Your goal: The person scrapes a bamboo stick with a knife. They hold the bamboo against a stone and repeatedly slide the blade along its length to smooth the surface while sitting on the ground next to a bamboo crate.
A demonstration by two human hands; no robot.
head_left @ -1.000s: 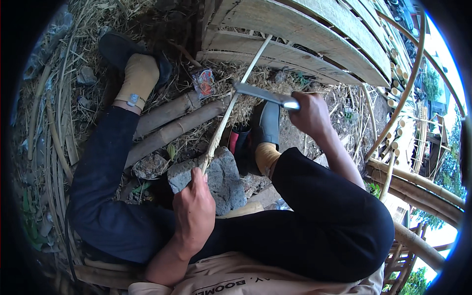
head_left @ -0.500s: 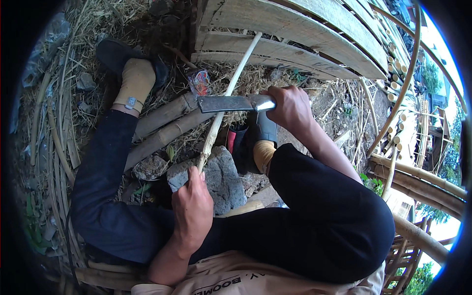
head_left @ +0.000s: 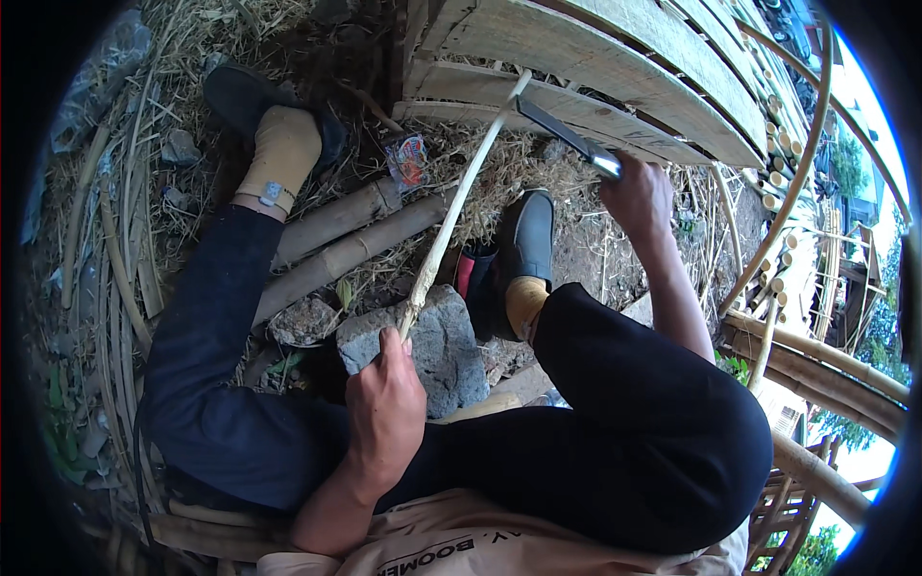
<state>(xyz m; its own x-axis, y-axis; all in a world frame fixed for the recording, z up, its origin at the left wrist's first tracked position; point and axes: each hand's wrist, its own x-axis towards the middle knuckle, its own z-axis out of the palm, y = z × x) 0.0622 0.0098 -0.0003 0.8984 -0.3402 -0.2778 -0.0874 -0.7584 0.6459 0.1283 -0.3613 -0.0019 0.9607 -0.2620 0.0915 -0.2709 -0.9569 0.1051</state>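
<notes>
Presently, my left hand (head_left: 387, 415) grips the stick (head_left: 456, 206) by its near end; it slants forward-right, far end beside the knife (head_left: 559, 130) gripped in my right hand (head_left: 640, 199).

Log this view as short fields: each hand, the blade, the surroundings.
Left hand: grips the near end of a pale stick
Right hand: holds a knife
Blade: tip beside the stick's far part; contact unclear
Surroundings: grey stone, bamboo poles, wrapper, wooden slats
</notes>
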